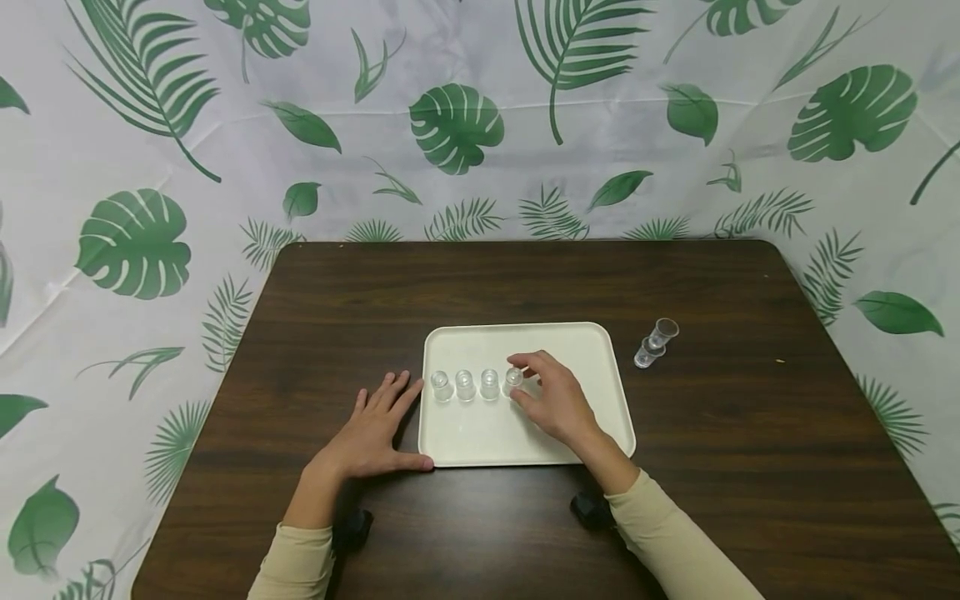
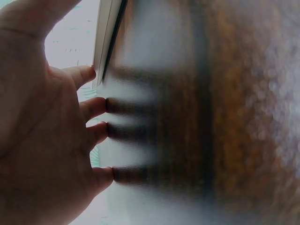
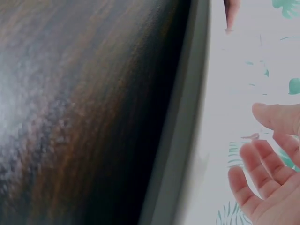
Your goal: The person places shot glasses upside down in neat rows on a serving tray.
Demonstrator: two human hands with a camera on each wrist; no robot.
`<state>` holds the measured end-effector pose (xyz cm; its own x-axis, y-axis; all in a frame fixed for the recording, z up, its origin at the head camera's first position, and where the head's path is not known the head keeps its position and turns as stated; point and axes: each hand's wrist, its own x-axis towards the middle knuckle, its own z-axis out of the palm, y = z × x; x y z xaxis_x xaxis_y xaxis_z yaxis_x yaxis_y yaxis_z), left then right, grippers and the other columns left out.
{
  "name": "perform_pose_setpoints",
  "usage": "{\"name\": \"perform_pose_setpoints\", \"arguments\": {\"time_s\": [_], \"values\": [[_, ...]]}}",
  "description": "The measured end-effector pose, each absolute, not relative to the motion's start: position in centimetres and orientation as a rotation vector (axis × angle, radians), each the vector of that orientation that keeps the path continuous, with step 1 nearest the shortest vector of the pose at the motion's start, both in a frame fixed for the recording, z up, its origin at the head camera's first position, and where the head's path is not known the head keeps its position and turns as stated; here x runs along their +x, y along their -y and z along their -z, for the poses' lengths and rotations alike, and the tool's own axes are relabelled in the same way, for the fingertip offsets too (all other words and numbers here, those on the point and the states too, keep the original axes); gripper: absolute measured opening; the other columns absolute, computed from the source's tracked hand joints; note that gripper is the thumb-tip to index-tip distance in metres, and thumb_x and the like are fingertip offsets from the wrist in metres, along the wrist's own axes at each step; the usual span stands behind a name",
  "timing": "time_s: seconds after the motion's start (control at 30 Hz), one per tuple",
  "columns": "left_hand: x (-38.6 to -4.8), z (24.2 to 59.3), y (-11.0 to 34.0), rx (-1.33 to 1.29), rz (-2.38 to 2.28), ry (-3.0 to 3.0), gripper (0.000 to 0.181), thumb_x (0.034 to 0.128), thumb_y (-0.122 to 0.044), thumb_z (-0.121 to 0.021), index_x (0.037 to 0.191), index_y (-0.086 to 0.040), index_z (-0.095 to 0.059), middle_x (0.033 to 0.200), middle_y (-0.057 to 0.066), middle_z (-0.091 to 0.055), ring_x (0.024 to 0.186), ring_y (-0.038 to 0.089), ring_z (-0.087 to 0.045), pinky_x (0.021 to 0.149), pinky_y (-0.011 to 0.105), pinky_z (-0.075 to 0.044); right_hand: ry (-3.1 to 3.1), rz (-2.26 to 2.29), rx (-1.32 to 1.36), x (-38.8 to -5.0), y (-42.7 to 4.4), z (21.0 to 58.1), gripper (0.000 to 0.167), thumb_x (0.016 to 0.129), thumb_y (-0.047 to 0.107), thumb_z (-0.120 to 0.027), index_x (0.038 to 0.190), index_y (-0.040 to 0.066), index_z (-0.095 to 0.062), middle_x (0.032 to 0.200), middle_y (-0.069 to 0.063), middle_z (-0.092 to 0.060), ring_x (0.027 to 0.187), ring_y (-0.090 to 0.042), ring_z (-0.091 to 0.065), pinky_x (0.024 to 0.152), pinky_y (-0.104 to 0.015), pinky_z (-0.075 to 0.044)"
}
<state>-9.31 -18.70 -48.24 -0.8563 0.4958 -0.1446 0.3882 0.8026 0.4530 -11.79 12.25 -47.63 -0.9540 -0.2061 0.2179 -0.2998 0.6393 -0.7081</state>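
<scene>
Several small clear cups stand in a row on a cream rectangular tray (image 1: 465,442). My right hand (image 1: 558,402) is over the tray at the right end of the row. Its thumb and index finger lie on either side of the rightmost cup (image 1: 513,381), apparently without pinching it. In the right wrist view the right hand (image 3: 269,178) has its fingers loosely bent, with no cup distinguishable between them. My left hand (image 1: 371,442) rests on the table with fingers spread, the thumb and index fingertip touching the tray's left edge. The left wrist view shows this left hand (image 2: 42,112) beside the tray rim (image 2: 104,37).
Right of the tray, a pair of clear cups (image 1: 656,342), seemingly stacked, stands on the dark wooden table (image 1: 750,400). A white cloth with green leaves (image 1: 480,183) hangs behind the table. Dark wrist devices (image 1: 591,510) are under both forearms.
</scene>
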Motion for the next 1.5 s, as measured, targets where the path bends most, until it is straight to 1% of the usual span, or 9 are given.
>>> {"name": "perform_pose_setpoints", "arguments": {"time_s": [0.33,0.6,0.67,0.83,0.9,1.13,1.23,1.4,1.5], "values": [[-9.4,47.9,18.7,0.69,-0.603,-2.73,0.118,0.0709,-0.072,-0.072,0.159,-0.016,-0.017,0.162,0.015,-0.013,0.149,0.037,-0.006,0.111,0.068,-0.006,2.694,-1.29,0.371,-11.6,-13.8,46.1,0.043,0.08,0.008,-0.08,0.121,0.011,-0.066,0.11,-0.005,-0.066,0.098,-0.019,-0.063,0.081,-0.044,-0.053],[-9.4,47.8,18.6,0.699,-0.614,-2.733,0.117,0.071,-0.073,-0.071,0.158,-0.015,-0.02,0.162,0.017,-0.016,0.148,0.039,-0.008,0.11,0.069,-0.007,2.565,-1.331,0.226,-11.2,-17.4,44.4,0.037,0.082,0.006,-0.078,0.118,0.006,-0.067,0.108,-0.01,-0.066,0.096,-0.026,-0.064,0.077,-0.047,-0.053],[-9.4,47.8,18.6,0.699,-0.611,-2.735,0.117,0.071,-0.074,-0.069,0.158,-0.015,-0.02,0.161,0.017,-0.016,0.148,0.039,-0.009,0.11,0.069,-0.008,2.491,-1.346,0.151,-11.2,-18.7,44.2,0.034,0.082,0.003,-0.077,0.114,0.005,-0.068,0.107,-0.009,-0.067,0.093,-0.027,-0.065,0.075,-0.044,-0.053],[-9.5,47.7,18.5,0.702,-0.614,-2.733,0.117,0.0706,-0.073,-0.071,0.158,-0.014,-0.021,0.161,0.017,-0.017,0.148,0.039,-0.009,0.11,0.069,-0.007,2.333,-1.352,-0.099,-11.2,-22.2,44.4,0.029,0.081,0.0,-0.077,0.109,0.002,-0.069,0.103,-0.01,-0.068,0.088,-0.029,-0.062,0.07,-0.024,-0.05],[-9.4,47.8,18.5,0.702,-0.613,-2.733,0.117,0.0706,-0.073,-0.071,0.158,-0.014,-0.02,0.161,0.017,-0.016,0.148,0.039,-0.008,0.11,0.069,-0.007,2.311,-1.321,-0.191,-11.2,-23.4,44.6,0.032,0.08,0.001,-0.078,0.111,0.001,-0.068,0.103,-0.01,-0.066,0.089,-0.026,-0.06,0.069,-0.018,-0.047],[-9.3,48.2,18.8,0.687,-0.6,-2.729,0.118,0.0707,-0.073,-0.071,0.159,-0.016,-0.017,0.163,0.015,-0.013,0.149,0.036,-0.006,0.111,0.067,-0.005,2.38,-1.163,-0.412,-11.1,-26.0,46.0,0.047,0.076,0.006,-0.083,0.119,0.001,-0.065,0.108,-0.013,-0.06,0.093,-0.02,-0.056,0.066,-0.01,-0.041],[-9.3,48.2,18.8,0.694,-0.61,-2.732,0.117,0.0712,-0.073,-0.071,0.159,-0.016,-0.017,0.162,0.015,-0.013,0.149,0.036,-0.006,0.111,0.067,-0.006,2.418,-1.155,-0.486,-11.2,-26.5,46.6,0.047,0.077,0.008,-0.082,0.119,0.001,-0.063,0.11,-0.014,-0.06,0.095,-0.023,-0.058,0.068,-0.014,-0.041],[-9.3,48.2,18.7,0.703,-0.641,-2.732,0.115,0.0718,-0.07,-0.073,0.158,-0.015,-0.02,0.162,0.017,-0.015,0.148,0.038,-0.008,0.11,0.069,-0.006,2.483,-1.201,-0.562,-11.4,-26.9,47.6,0.048,0.08,0.012,-0.08,0.121,0.001,-0.059,0.114,-0.016,-0.062,0.1,-0.031,-0.06,0.076,-0.033,-0.038],[-9.2,48.3,18.7,0.702,-0.64,-2.732,0.115,0.072,-0.07,-0.072,0.158,-0.014,-0.02,0.162,0.017,-0.016,0.148,0.039,-0.008,0.11,0.069,-0.007,2.513,-1.23,-0.58,-11.5,-27.0,48.0,0.048,0.082,0.013,-0.078,0.124,0.001,-0.057,0.115,-0.018,-0.063,0.101,-0.032,-0.062,0.079,-0.036,-0.039]]}}
